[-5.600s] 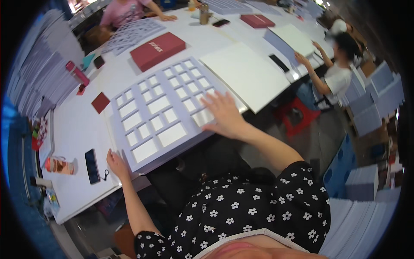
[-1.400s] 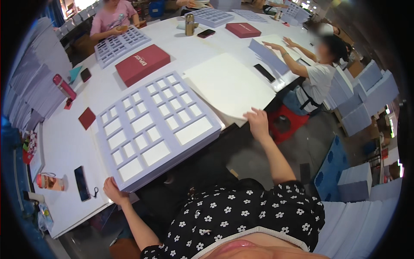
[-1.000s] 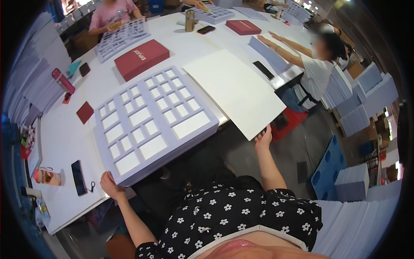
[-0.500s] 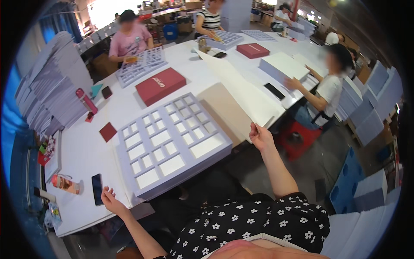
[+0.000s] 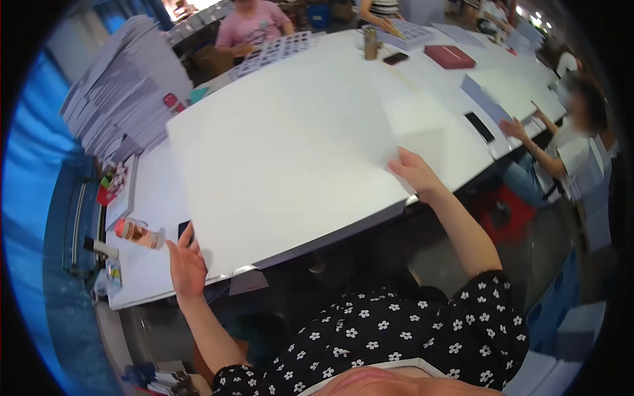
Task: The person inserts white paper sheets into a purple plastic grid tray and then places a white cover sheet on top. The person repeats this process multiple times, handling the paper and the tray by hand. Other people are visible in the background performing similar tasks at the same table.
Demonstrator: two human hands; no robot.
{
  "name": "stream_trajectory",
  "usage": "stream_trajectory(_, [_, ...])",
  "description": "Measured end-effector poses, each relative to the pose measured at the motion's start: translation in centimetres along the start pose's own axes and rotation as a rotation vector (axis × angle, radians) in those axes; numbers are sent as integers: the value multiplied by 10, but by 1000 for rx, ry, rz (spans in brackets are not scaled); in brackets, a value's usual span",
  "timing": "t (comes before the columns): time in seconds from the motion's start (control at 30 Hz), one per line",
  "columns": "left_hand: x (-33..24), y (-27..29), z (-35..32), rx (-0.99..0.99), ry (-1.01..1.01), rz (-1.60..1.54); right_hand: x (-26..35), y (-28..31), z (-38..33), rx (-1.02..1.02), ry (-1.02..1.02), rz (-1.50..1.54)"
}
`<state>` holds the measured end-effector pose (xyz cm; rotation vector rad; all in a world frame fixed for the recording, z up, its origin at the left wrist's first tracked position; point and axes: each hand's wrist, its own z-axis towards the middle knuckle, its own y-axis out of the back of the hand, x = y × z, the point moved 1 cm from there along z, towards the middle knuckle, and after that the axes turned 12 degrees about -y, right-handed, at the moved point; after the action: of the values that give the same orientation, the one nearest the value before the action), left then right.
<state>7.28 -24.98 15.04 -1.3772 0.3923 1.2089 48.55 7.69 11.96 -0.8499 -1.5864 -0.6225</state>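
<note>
- Board (image 5: 284, 152), big and white, lay flat across the near part of the table (image 5: 142, 198), and I saw it cover most of what was under it.
- I had my left hand (image 5: 187, 263) at the board's near-left corner, fingers spread and pinching its edge.
- I had my right hand (image 5: 414, 173) on the near-right edge, fingers curled and clamped on the board.
- Just left of my left hand sat a small bottle (image 5: 137, 233) on the table, with a dark phone (image 5: 184, 230) peeking out from under the board.
- Farther off I saw a red box (image 5: 449, 57), a stack of sheets (image 5: 119, 99) at left, and a person in pink (image 5: 254, 23) across the table.
</note>
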Motion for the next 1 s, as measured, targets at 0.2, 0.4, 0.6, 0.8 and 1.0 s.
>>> stream_trajectory(0.2, [46,-44,0,-194,-108,461,16,16,34,-240,19,-349])
stream_trajectory(0.4, [65,-31,18,-232,-169,478,-8,35,23,-47,98,-191])
stream_trajectory(0.6, [79,-32,32,-188,-93,506,-43,60,9,-67,-76,-269])
stream_trajectory(0.8, [86,-37,43,-173,-50,524,-70,68,11,7,-83,-155])
stream_trajectory(1.0, [86,-24,39,-189,-24,571,-66,62,11,34,-100,-176])
